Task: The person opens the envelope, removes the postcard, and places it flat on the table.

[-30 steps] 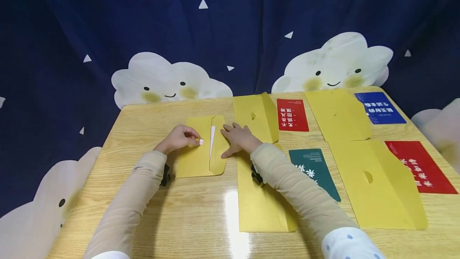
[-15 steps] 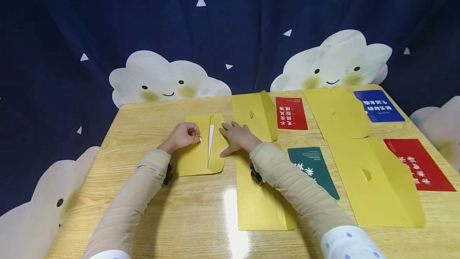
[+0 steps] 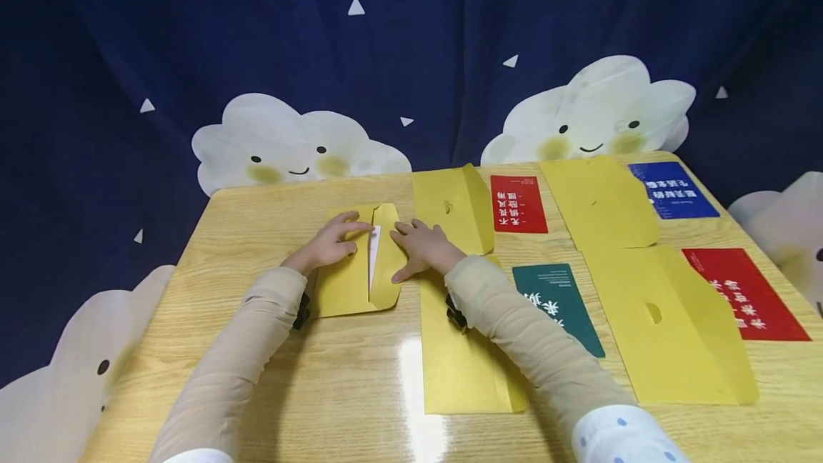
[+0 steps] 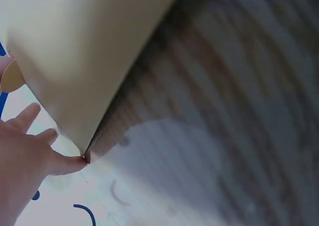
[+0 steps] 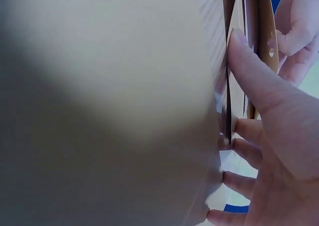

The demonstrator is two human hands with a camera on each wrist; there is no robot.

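Observation:
A yellow envelope (image 3: 343, 291) lies on the table, its flap turned to the right and a strip of white paper (image 3: 374, 256) showing in its mouth. My left hand (image 3: 329, 243) rests over the body of the envelope, index finger stretched to the mouth at the paper's upper end, thumb lower and apart from it. On the flap, my right hand (image 3: 424, 247) lies with spread fingers, holding nothing. In the right wrist view, its thumb (image 5: 249, 61) lies along the flap's edge, and a small hole shows in the envelope near the left hand (image 5: 299, 31).
Yellow envelopes with half-moon cuts (image 3: 450, 227) (image 3: 669, 349) (image 3: 598, 198) and another yellow envelope (image 3: 456, 377) under my right forearm fill the right side. Among them lie a green card (image 3: 566, 299), red cards (image 3: 517, 198) (image 3: 759, 299) and a blue card (image 3: 681, 195). A cloud-print curtain (image 3: 444, 34) hangs behind.
The fingers of my left hand, earlier curled together at a small white spot on the envelope, have spread, and the index finger now reaches the mouth. My right hand stays on the flap.

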